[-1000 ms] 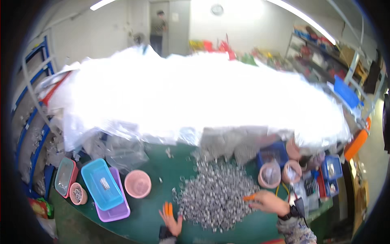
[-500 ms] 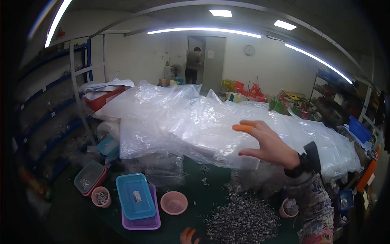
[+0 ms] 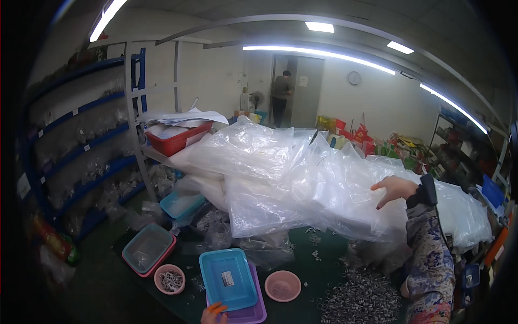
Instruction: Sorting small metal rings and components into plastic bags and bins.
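My right hand (image 3: 396, 190) reaches out over the clear plastic bags (image 3: 318, 178), thumb and forefinger apart, with nothing visible between them. Orange covers are on some fingertips. My left hand (image 3: 215, 314) is partly in view at the bottom edge, its orange-covered fingers stretched out beside the near edge of a blue tray (image 3: 229, 278); whether they touch it I cannot tell. That tray lies on a purple tray (image 3: 258, 308). Below my right hand, a heap of small metal rings (image 3: 360, 297) covers part of the dark green table.
A pink bowl (image 3: 283, 286), a pink cup of metal parts (image 3: 169, 279) and a lidded pink box (image 3: 148, 248) stand on the table. A red basket of papers (image 3: 178, 141) sits behind. Blue shelving (image 3: 89, 146) lines the left. A person (image 3: 281, 97) stands by the far door.
The view has turned left, so the scene sits farther right. My left hand has moved left from near the rings to the blue tray's near edge. My right hand stays over the bags.
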`<action>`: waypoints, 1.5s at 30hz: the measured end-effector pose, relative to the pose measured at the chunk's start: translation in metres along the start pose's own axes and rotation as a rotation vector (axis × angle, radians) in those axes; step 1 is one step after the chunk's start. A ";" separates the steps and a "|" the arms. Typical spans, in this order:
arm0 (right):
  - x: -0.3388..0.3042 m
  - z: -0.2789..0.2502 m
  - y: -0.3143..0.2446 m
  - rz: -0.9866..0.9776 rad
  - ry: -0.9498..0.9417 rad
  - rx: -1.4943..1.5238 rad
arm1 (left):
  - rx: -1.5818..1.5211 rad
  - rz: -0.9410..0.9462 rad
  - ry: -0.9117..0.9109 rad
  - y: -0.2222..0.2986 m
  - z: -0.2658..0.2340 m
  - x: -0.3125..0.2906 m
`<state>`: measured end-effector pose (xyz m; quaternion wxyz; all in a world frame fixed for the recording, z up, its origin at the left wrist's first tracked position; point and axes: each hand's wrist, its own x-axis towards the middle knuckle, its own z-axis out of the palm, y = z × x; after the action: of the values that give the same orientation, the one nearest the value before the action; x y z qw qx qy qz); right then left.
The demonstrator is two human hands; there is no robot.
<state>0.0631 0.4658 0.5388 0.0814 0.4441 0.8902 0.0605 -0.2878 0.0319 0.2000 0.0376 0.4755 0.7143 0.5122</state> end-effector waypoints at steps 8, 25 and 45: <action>0.100 -0.036 -0.202 -0.595 0.539 0.216 | -0.025 0.159 0.037 0.032 -0.021 0.096; 0.027 -0.035 -0.152 -0.438 0.591 0.081 | 0.424 0.591 -0.077 0.084 0.003 0.441; 0.159 0.005 -0.248 -0.505 0.616 -0.044 | -0.335 0.304 0.599 0.064 -0.035 0.456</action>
<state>-0.2238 0.4453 0.4750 -0.1677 0.1705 0.9526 0.1882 -0.5143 0.3363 0.4638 -0.1720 0.3924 0.5215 0.7379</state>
